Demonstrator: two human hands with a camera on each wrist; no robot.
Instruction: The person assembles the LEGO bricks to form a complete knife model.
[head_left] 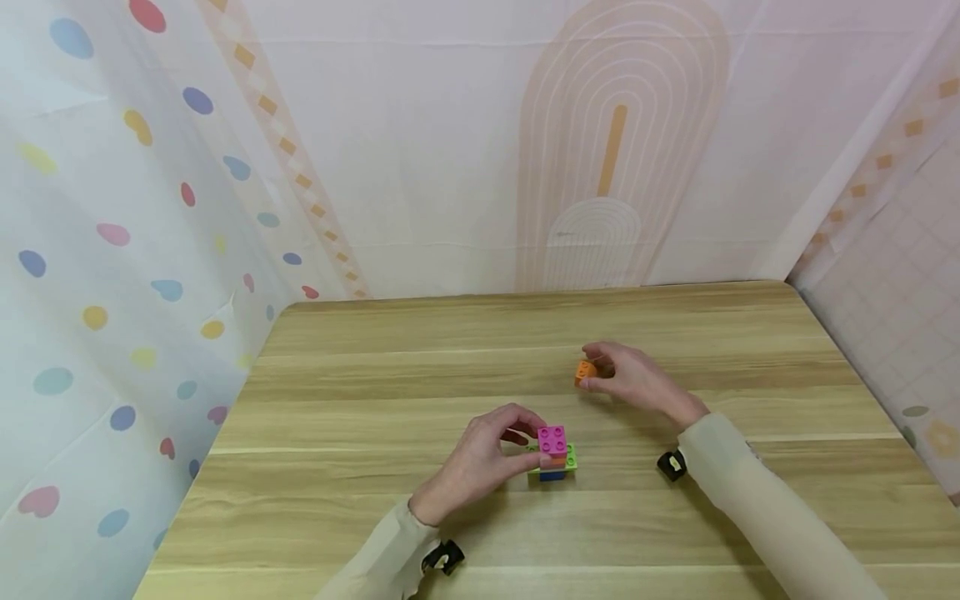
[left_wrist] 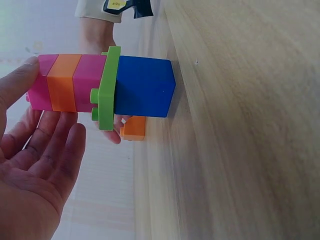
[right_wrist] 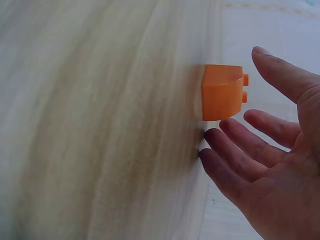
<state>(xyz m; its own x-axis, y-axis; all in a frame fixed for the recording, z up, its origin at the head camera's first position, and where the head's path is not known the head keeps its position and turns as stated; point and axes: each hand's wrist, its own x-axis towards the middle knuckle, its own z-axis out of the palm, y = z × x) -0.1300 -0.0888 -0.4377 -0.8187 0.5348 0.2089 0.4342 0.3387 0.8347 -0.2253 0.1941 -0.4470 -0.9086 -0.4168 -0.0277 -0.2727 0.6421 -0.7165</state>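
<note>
Near the middle of the table stands a stack of toy building bricks (head_left: 552, 437). In the left wrist view it has a blue brick (left_wrist: 145, 86) at its base, then a thin green plate (left_wrist: 108, 90), a pink brick (left_wrist: 89, 82), an orange brick (left_wrist: 63, 82) and another pink brick on top. My left hand (head_left: 483, 454) pinches the upper bricks, thumb on one side and fingers on the other. Farther back and right, a loose orange brick (right_wrist: 222, 95) with a curved side rests on the table. Around it my right hand (head_left: 637, 379) is spread, its thumb apart from the brick in the right wrist view.
The wood-grain table (head_left: 360, 367) reaches back to a patterned curtain (head_left: 442, 150). A dotted curtain (head_left: 150, 275) hangs along the left side. A black wrist device (head_left: 444, 557) sits at the left sleeve, and another black device (head_left: 672, 465) at the right.
</note>
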